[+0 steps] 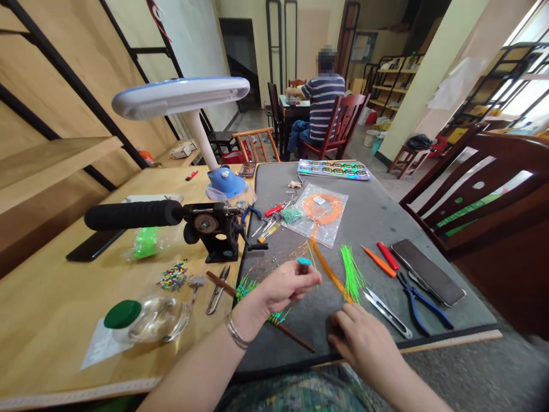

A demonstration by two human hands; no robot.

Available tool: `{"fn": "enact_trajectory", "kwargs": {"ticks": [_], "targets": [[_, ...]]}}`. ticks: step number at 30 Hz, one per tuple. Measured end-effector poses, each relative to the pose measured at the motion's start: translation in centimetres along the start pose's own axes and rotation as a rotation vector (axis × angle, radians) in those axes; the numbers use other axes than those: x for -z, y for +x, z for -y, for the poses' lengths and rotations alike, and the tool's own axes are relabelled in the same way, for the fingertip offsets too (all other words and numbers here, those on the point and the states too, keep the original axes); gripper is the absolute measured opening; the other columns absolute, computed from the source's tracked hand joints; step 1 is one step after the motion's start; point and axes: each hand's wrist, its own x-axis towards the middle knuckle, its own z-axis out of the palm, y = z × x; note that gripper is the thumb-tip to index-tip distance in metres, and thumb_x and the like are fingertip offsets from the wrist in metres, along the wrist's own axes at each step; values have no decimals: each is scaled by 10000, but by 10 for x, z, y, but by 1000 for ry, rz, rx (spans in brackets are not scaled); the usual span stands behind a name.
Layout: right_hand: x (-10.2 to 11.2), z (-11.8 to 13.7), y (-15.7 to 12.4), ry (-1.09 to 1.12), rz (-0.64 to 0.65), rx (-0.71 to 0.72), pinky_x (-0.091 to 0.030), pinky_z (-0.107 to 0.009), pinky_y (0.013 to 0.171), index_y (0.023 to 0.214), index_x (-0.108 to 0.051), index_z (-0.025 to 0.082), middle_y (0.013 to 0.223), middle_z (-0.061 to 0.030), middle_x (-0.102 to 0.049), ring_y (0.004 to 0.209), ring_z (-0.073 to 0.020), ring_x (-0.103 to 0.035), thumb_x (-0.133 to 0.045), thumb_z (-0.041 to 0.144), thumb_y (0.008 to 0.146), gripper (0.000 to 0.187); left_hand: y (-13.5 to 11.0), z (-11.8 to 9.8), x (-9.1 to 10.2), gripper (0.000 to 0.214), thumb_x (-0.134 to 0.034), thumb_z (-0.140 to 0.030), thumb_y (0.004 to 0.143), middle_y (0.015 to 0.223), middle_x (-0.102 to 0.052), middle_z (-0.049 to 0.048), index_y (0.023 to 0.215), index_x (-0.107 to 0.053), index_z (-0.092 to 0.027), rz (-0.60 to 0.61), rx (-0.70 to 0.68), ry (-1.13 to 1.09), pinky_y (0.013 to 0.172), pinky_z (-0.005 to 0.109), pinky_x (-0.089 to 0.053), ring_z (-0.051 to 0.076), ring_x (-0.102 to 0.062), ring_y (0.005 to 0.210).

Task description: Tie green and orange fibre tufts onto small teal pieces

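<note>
My left hand (289, 284) is raised over the grey mat with its fingers pinched together at a thin green strand. A small turquoise piece (304, 261) sits on top of these fingers; its kind is unclear. My right hand (362, 337) rests low near the mat's front edge, fingers curled down and mostly hidden. Just beyond it end a bundle of orange strands (328, 266) and a bunch of bright green strands (352, 272). Below my left wrist lies a brown stick (295, 336) with green-tipped strands (246, 288) around it, partly covered by my arm.
Thread snips (388, 313), blue-handled pliers (422, 303) and a phone (429, 270) lie on the right. A black hand-cranked device (214, 229), a lamp (225, 182), mixed beads (172, 276) and a green-lidded jar (123, 314) occupy the left. A person (323, 103) sits at a far table.
</note>
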Motion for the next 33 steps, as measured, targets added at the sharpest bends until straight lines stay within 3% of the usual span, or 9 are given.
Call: {"fn": "enact_trajectory", "kwargs": {"ticks": [5,9,13,20,24,26,28,31,33], "targets": [[-17,3,-12,-29,-61,-11,-371,-276,607,709,-556,205,702,-16,-599,665,-170,-549,-588,112,778,121,-3,9,-10,116,-716,-216,696,639,-576,-14,693,-654,-118,103,-36,531,605,209,-385,98,-484,612],[-3,-5,-4,0,-134,54,-365,-270,602,726,-567,197,705,-25,-596,665,-168,-535,-539,127,838,135,0,22,-9,193,-703,-206,680,717,-654,1,857,-691,-131,93,-25,797,618,224,-405,125,-528,645],[14,-11,5,46,-185,119,-373,-263,606,759,-579,198,722,-31,-600,672,-165,-527,-468,177,906,186,3,28,-7,118,-696,-233,686,674,-644,-10,758,-687,-139,86,-42,887,598,222,-382,128,-515,631],[27,-24,15,116,-295,94,-408,-259,639,791,-614,197,732,-42,-622,707,-167,-547,-447,236,926,218,5,25,-10,158,-718,-272,661,620,-600,-17,668,-651,-129,21,-16,578,629,246,-376,125,-494,610],[27,-39,7,240,-577,-190,-439,-290,708,866,-654,207,835,-64,-667,769,-195,-585,-552,343,869,169,7,22,-12,261,-772,-334,613,595,-579,-19,619,-616,-124,-100,-34,366,573,225,-334,90,-456,562],[20,-41,6,449,-670,-408,-446,-277,616,847,-663,207,774,-53,-667,655,-177,-572,-576,409,838,220,8,21,-12,298,-776,-361,611,596,-573,-24,628,-595,-126,-147,6,231,468,209,-233,46,-352,465],[7,-35,10,746,-637,-568,-442,-262,538,832,-682,195,743,-56,-678,616,-178,-575,-607,480,789,297,9,22,-12,334,-784,-382,607,605,-568,-32,656,-566,-133,-121,59,70,423,215,-110,14,-230,400],[-13,-18,25,1154,-491,-629,-407,-233,438,852,-708,179,708,-42,-671,554,-158,-543,-693,535,677,397,10,24,-12,367,-806,-376,592,613,-549,-40,678,-543,-135,-103,55,-62,419,220,-55,0,-205,388],[-20,-7,38,1358,-491,-660,-404,-212,424,841,-714,178,676,-26,-653,556,-145,-530,-737,540,622,425,11,25,-11,384,-814,-383,583,598,-531,-50,691,-540,-136,-119,44,-86,416,217,-49,-1,-207,387]]}}
